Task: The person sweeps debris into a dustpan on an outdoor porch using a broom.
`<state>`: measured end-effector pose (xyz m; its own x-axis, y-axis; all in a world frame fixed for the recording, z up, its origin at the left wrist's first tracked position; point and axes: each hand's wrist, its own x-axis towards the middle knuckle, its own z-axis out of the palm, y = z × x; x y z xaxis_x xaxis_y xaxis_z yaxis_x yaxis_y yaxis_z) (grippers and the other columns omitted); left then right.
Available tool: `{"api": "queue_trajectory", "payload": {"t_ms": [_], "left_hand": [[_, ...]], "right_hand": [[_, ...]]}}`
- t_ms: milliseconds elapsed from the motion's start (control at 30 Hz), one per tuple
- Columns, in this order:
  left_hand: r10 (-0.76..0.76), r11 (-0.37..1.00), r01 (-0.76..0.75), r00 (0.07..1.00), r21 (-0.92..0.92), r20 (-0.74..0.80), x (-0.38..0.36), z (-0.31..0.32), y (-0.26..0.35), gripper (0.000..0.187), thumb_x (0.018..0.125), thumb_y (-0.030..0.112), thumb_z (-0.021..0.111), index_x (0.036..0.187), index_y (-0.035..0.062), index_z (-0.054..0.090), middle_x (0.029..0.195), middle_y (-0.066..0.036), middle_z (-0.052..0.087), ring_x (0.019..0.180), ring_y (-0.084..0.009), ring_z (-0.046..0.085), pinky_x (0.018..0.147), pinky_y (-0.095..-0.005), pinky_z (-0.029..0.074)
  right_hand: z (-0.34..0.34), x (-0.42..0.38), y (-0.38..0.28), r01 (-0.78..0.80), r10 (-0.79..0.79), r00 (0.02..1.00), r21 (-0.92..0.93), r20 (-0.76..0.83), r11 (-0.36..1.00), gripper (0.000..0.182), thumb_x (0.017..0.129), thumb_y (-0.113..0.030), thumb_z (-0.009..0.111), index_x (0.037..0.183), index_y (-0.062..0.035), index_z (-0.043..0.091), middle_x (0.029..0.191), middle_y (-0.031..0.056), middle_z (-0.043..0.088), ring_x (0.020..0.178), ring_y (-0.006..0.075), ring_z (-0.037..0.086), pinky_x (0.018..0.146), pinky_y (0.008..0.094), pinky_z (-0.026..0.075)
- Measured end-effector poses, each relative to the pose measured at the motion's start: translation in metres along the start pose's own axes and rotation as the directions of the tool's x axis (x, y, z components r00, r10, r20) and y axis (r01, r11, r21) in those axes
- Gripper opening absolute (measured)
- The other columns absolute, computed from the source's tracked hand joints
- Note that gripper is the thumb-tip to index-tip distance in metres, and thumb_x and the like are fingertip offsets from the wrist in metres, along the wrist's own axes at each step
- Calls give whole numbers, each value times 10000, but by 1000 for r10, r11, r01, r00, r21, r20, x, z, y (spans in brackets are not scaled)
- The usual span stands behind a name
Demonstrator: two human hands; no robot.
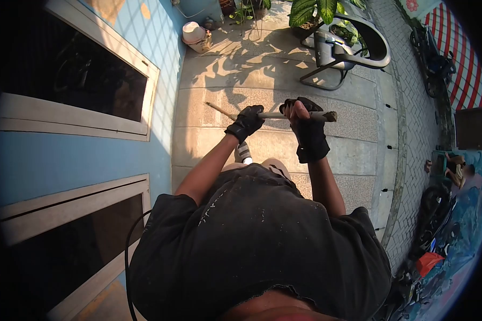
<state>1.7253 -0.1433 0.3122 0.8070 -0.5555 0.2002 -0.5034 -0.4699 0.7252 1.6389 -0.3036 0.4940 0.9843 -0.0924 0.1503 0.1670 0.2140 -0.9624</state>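
Outside a blue-walled house, on a sunlit porch floor (353, 120) of smooth concrete bands and pebbled panels, a person in a faded dark T-shirt (262, 224) flecked with pale marks grips a slim, pale pole (272, 115) in front of the body. Both black-gloved hands are closed on it: the left hand (246, 123) clenches it near the middle of the view, while the right hand (308, 128), a bare digit showing, wraps it close to its rough, brownish end. A thin tan stick (218, 109) slants out beyond the left fist; whether it belongs to the same pole cannot be told. Leaf shadows dapple the concrete beneath a broad-leaved plant (310, 10) and a grey chair (326, 51) with a rounded, tubular frame. A whitish, rounded pot (194, 33) sits by the painted wall (80, 160), where pale window frames (91, 125) edge dark panes. Opposite, a lane of interlocking pavers (412, 134) runs past a parked motorcycle (436, 61) and red-and-white striped fabric (468, 59).
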Motion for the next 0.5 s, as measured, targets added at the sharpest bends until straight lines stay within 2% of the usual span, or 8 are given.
{"api": "queue_trajectory", "payload": {"t_ms": [33,100,167,200,233,300,400,500], "left_hand": [[-73,997,71,996,38,58,15,4,-11,126,754,138,643,799,59,556,761,-209,607,751,-413,600,626,-462,471],[-14,1000,13,998,14,64,44,3,-18,123,746,139,638,795,59,558,751,-208,603,750,-412,598,636,-464,472],[0,1000,0,997,5,79,67,5,-23,121,745,143,636,800,63,564,748,-204,604,749,-410,599,639,-467,474],[28,1000,-28,996,2,79,85,4,-24,120,744,148,634,805,66,571,744,-200,605,749,-408,600,643,-470,476],[97,995,-96,994,-20,52,101,10,-32,120,776,177,604,743,76,547,697,-177,585,687,-404,584,577,-469,444],[89,996,-89,994,2,56,135,13,-41,126,779,186,611,756,77,552,701,-176,589,682,-406,585,583,-477,451],[60,998,-63,993,30,97,186,14,-57,127,773,183,618,780,72,558,713,-176,593,709,-409,589,601,-478,460],[74,997,-73,997,16,-21,241,22,-81,132,756,168,630,803,65,563,735,-176,602,738,-404,596,617,-477,465]], "right_hand": [[-3,11,3,31,-31,1000,-23,-2,999,396,954,-189,468,588,-73,371,545,4,331,542,138,288,600,314,309],[-7,32,4,63,-63,998,-12,-17,998,386,950,-182,460,593,-63,369,546,7,328,550,142,302,610,317,322],[-20,52,9,50,-54,998,-128,-22,991,387,946,-203,466,598,-56,382,554,6,338,557,147,317,623,320,337],[-25,63,6,44,-50,997,-95,-64,994,386,945,-215,474,602,-58,392,566,3,351,562,148,323,637,325,348],[-30,77,3,79,-81,994,-25,-75,997,378,950,-217,477,610,-66,405,571,0,345,573,146,328,651,333,351],[-52,108,14,89,-80,994,137,-71,987,394,966,-222,476,617,-43,440,595,25,394,603,158,372,613,324,342],[-81,163,20,35,-24,997,169,-70,985,403,966,-258,478,621,-58,429,592,12,376,592,157,349,623,327,341],[-101,228,19,55,-61,998,181,27,982,423,967,-277,479,608,-60,421,583,9,376,592,155,342,631,326,338]]}}
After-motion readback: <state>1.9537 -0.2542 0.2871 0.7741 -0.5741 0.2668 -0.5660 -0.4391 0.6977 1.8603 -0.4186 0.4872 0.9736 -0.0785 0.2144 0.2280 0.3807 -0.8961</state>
